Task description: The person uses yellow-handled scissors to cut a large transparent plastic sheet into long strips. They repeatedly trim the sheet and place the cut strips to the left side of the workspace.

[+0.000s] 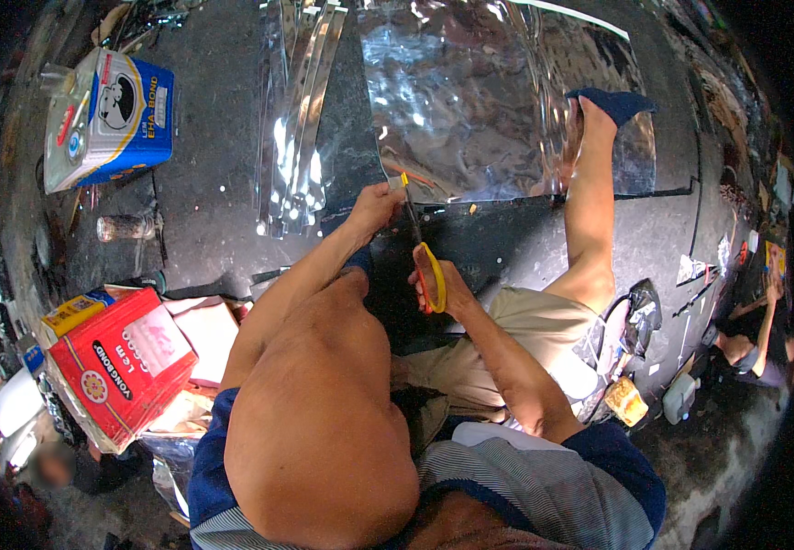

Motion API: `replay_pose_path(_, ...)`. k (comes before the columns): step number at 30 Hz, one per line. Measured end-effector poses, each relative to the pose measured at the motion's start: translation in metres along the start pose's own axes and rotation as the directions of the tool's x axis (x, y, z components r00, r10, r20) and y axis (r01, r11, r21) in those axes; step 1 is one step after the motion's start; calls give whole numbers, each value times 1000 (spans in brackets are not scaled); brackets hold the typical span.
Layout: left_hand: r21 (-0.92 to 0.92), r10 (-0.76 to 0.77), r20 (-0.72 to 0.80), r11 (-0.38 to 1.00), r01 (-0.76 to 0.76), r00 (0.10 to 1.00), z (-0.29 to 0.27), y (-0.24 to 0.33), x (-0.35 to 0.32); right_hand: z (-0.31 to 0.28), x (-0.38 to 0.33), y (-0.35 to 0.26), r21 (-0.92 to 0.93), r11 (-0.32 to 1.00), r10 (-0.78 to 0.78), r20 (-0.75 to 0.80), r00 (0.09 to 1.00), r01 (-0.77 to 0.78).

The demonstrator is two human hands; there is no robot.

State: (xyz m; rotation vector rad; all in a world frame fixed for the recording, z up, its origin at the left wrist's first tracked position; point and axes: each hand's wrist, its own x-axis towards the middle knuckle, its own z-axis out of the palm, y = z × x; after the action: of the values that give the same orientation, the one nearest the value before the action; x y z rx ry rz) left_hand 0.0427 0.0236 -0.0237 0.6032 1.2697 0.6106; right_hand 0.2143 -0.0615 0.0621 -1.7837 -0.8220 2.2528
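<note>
A pair of scissors (434, 280) with yellow and orange handles is in my right hand (452, 289), its fingers closed round the loops. The dark blades point up and away, toward my left hand (376, 205). Fingers and thumb of that hand are pinched together beside the blade tips, by the near left corner of a large shiny silver sheet (461, 101). A small pale and yellow bit (403, 180) shows at the fingertips; whether it belongs to the sheet cannot be told. My left foot, in a dark sock (617, 105), rests on the sheet's right part.
Long narrow silver strips (298, 119) lie left of the sheet on the dark floor mat (214, 82). At the left are a blue and white can (117, 119), a small jar (126, 227) and a red box (122, 367). Another person (755, 344) sits at the far right.
</note>
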Motion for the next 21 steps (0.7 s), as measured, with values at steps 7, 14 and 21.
replay_pose_path(7, 188, 125, -25, 975, -118, 992, 0, -6, -10, 3, 15, 2, -22, 998, -65, 34, 997, 66)
replay_pose_path(14, 86, 71, -28, 994, -69, 997, -5, -12, -9, 7, 14, -3, -21, 998, -56, 4, 998, 56)
replay_pose_path(21, -3, 41, 12, 999, -41, 999, -4, 0, -14, 8, 15, -4, -110, 989, -109, -78, 991, 100)
